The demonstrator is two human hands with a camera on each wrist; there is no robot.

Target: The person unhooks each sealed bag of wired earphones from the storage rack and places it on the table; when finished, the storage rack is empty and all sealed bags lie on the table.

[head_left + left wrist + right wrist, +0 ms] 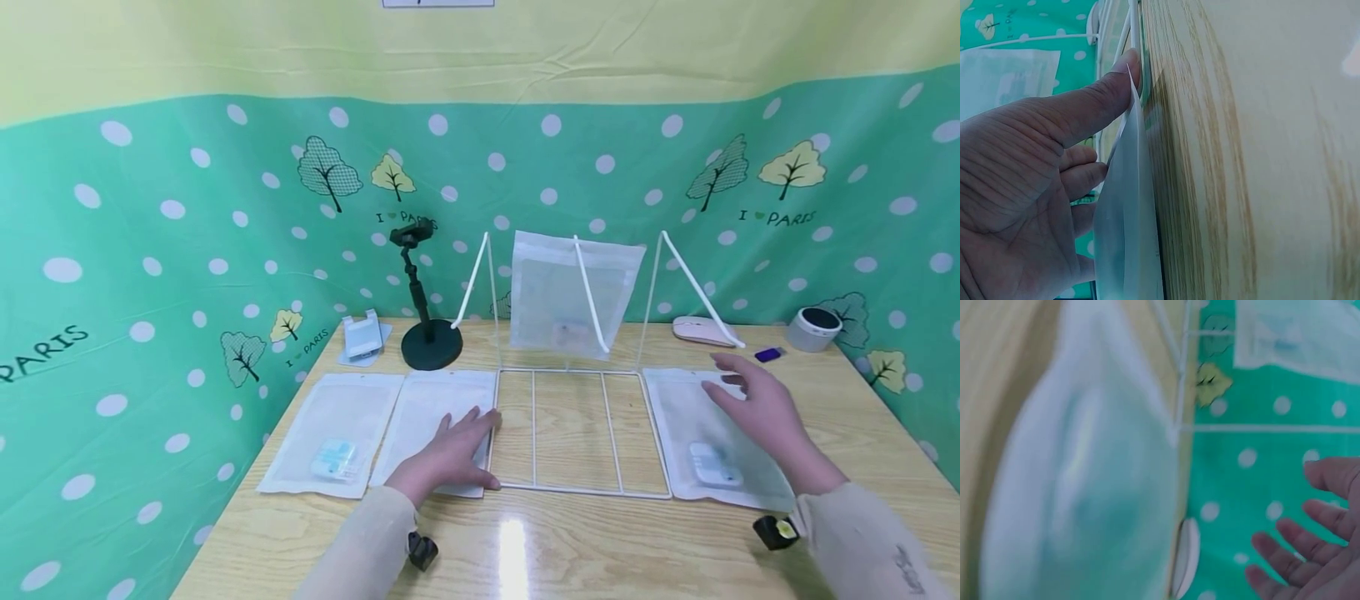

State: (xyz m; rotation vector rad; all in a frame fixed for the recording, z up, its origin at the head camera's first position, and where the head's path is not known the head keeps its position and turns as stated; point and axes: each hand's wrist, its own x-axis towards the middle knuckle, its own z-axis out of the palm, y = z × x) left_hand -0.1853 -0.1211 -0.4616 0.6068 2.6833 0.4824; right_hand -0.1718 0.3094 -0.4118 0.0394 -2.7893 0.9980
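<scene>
— Fingers (468, 422) of the left hand (450, 454) lie flat on a white translucent pouch (438, 421), at nine o'clock of the white wire rack (577, 429).

— Right hand (757, 408) hovers spread, holding nothing, over another frosted pouch (712, 442). Slick plastic; pressing sideways could slide it under the rack.

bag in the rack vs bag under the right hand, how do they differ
The bag in the rack stands upright, leaning in the white wire rack; the bag under the right hand lies flat on the table. No hand is near the first; the right hand hovers open over the second. Both are white, translucent pouches holding a small item.
</scene>
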